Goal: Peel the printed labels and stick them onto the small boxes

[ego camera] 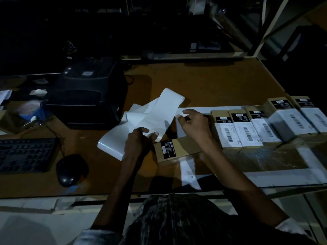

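Observation:
A long white strip of label backing paper (152, 117) lies crumpled across the middle of the brown table. My left hand (139, 140) grips its lower part between thumb and fingers. My right hand (192, 121) pinches the corner of a white label (180, 113) at the strip's right edge. Just below both hands lies a small brown box (177, 149) with a black sticker and no white label. To the right stands a row of small brown boxes (237, 128), each bearing a white barcode label.
A black label printer (88, 96) stands left of the strip. A keyboard (26, 154) and a mouse (70, 170) lie at the front left. A large flat carton (265, 163) underlies the boxes at right. Metal shelf posts (265, 29) rise at the back right.

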`<state>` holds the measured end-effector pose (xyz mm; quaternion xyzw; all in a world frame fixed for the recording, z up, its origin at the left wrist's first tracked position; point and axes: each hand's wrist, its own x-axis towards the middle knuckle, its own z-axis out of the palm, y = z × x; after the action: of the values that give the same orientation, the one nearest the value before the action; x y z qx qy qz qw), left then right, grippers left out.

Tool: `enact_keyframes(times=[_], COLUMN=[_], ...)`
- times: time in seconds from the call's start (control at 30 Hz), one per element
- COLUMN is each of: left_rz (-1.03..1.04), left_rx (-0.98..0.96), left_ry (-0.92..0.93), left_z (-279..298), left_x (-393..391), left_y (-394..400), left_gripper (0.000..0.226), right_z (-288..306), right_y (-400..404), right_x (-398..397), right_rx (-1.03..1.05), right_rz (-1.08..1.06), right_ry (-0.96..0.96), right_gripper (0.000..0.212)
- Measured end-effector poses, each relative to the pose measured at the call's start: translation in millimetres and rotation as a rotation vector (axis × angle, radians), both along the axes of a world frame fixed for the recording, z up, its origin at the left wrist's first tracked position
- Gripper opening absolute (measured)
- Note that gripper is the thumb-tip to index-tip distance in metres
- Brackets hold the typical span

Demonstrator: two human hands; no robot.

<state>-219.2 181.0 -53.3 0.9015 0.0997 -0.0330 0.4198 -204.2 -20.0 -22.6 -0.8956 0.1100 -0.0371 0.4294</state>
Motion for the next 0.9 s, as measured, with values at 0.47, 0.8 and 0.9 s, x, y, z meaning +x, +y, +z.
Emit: enact_keyframes(times=[0.47,0.8,0.9], left_rz=[-0.220,-0.058,-0.165], left_rx=[-0.385,-0.613,-0.793], left_ry=[-0.234,0.170,0.286], left_z=[16,52,76], left_x=[51,122,119], left_y=[41,61,51], left_gripper=[0.015,0.110,0.081], right_z=[-30,14,22], right_y=[65,79,72], right_x=[110,31,20], right_rx=[0.853,0.833,0.775], right_rz=[-0.396,0.188,0.277], right_ry=[0.091,-0.070,-0.020], right_gripper=[0.030,0.058,0.065])
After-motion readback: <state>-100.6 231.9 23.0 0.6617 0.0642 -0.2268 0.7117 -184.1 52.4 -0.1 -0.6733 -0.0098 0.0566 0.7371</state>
